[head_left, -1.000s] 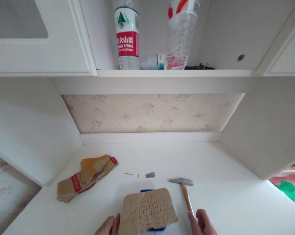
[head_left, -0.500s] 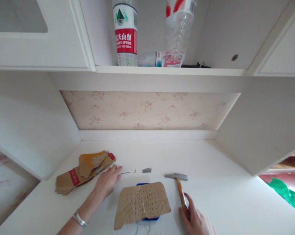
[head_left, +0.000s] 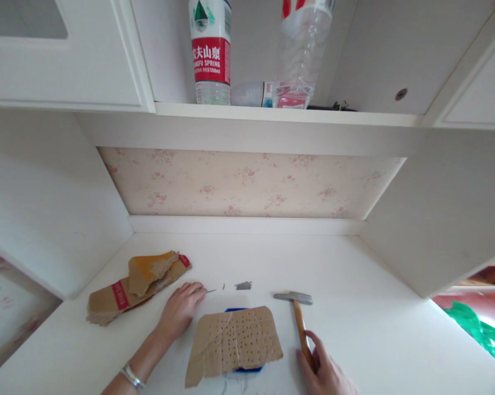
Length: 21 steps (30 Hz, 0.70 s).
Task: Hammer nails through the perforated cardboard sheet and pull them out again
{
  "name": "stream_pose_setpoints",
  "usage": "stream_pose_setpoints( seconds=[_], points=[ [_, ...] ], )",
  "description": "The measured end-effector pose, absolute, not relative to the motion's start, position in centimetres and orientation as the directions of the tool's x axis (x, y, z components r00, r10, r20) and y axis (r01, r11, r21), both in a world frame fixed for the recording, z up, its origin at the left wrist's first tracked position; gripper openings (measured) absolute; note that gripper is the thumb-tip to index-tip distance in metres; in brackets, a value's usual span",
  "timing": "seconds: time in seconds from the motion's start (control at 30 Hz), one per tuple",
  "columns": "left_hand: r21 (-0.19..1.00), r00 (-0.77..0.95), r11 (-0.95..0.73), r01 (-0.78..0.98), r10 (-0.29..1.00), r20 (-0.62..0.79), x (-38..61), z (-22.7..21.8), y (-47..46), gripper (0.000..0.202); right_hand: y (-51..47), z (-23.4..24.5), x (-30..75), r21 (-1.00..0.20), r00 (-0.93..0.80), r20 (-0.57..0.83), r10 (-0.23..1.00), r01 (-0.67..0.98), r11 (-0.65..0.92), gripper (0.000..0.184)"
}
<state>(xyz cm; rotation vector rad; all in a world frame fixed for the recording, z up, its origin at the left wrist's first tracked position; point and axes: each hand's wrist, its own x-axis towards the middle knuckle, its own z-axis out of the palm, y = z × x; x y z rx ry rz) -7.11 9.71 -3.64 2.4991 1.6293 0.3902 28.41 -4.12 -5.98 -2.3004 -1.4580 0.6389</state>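
My left hand (head_left: 183, 308), with a silver bracelet on its wrist, rests low on the white tabletop with its fingers drawn together. A thin nail (head_left: 211, 291) sticks out from its fingertips toward the right. My right hand (head_left: 323, 366) is wrapped round the wooden handle of a hammer (head_left: 299, 312), whose grey head lies over the tabletop. Between the hands is a brown piece of cardboard (head_left: 234, 340) dotted with rows of small holes, resting on a blue object (head_left: 250, 370) that it mostly hides. Beyond it lies a small pile of nails (head_left: 243, 286).
Torn cardboard pieces (head_left: 136, 285) lie at the left of the table. A tiny dark bit (head_left: 223, 286) lies near the nails. On the shelf (head_left: 288, 113) above stand two plastic bottles, with another on its side. Green plastic (head_left: 477, 332) shows at the far right.
My left fingers have closed in on the nail, which now points slightly upward to the right. My right hand stays on the hammer. The view has shifted slightly.
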Motion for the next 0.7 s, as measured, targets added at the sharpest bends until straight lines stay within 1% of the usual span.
stream_pose_setpoints(
  seconds=[0.27, 0.43, 0.6, 0.7],
  points=[
    [0.259, 0.333, -0.378, 0.889, 0.921, 0.201, -6.9, -4.3, 9.2, 0.028, -4.1, -6.9, 28.7, -0.514, 0.398, -0.176, 0.900, 0.743, -0.429, 0.049],
    [0.274, 0.307, -0.363, 0.890, 0.924, 0.227, -7.7, -4.8, 8.8, 0.027, -4.1, -6.6, 28.5, -0.517, 0.411, -0.180, 0.894, 0.733, -0.441, 0.049],
    [0.322, 0.301, -0.368, 0.872, 0.923, 0.238, -8.4, -5.0, 8.6, 0.025, -4.1, -5.9, 28.4, -0.508, 0.385, -0.195, 0.902, 0.747, -0.429, 0.047],
    [0.368, 0.267, -0.354, 0.860, 0.926, 0.268, -8.3, -5.1, 8.6, 0.025, -4.2, -5.8, 28.4, -0.491, 0.383, -0.195, 0.903, 0.759, -0.428, 0.047]
  ],
)
